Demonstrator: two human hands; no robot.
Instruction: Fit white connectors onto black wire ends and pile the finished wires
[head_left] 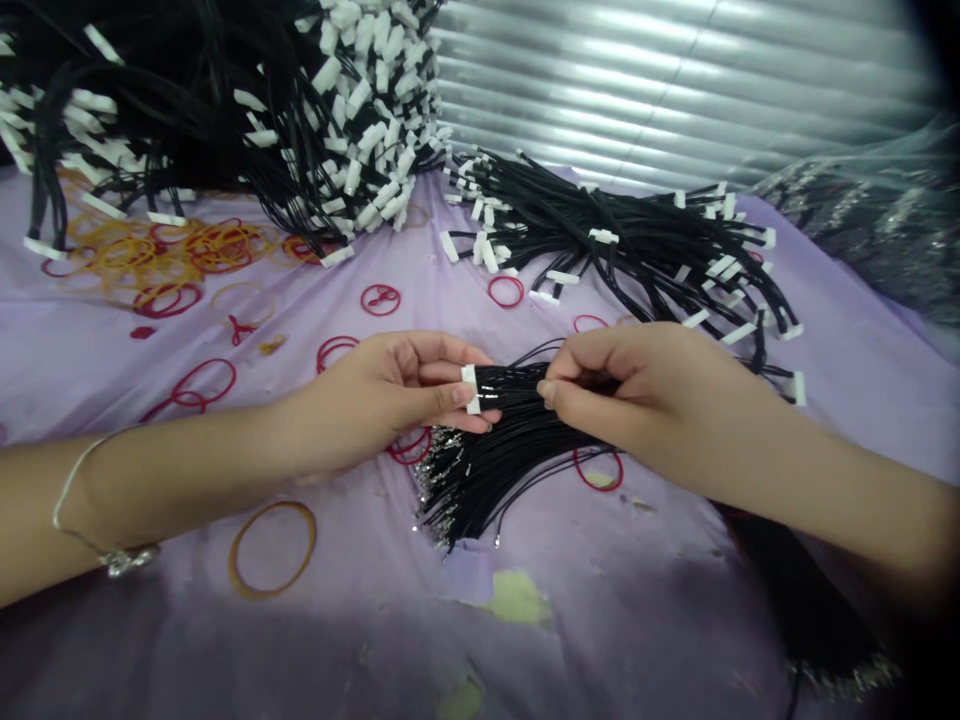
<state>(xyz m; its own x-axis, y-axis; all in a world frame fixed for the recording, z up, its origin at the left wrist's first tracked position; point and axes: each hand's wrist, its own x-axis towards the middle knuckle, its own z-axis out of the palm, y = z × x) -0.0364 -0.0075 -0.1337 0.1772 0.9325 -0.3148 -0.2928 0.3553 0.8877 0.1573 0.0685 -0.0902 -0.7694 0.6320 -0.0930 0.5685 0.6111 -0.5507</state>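
Note:
Between thumb and fingers, my left hand (pixel 397 385) pinches a white connector housing (pixel 471 388). Black wires run from the housing's right side toward my right hand (pixel 630 390). The thumb and forefinger of that hand are pinched on a black wire (pixel 525 393) a short way right of the housing. Just beneath both hands lies a bundle of loose black wires (pixel 495 480), with bare silvery terminals (pixel 439 490) at their left ends. My right hand covers part of the wires.
A large heap of black cables with white connectors (pixel 367 120) stands at the back left. A smaller cable pile (pixel 600 220) lies behind my hands. Yellow and red rubber bands (pixel 172 250) are scattered on the purple cloth (pixel 337 620). More terminal-ended wires (pixel 817 610) lie front right.

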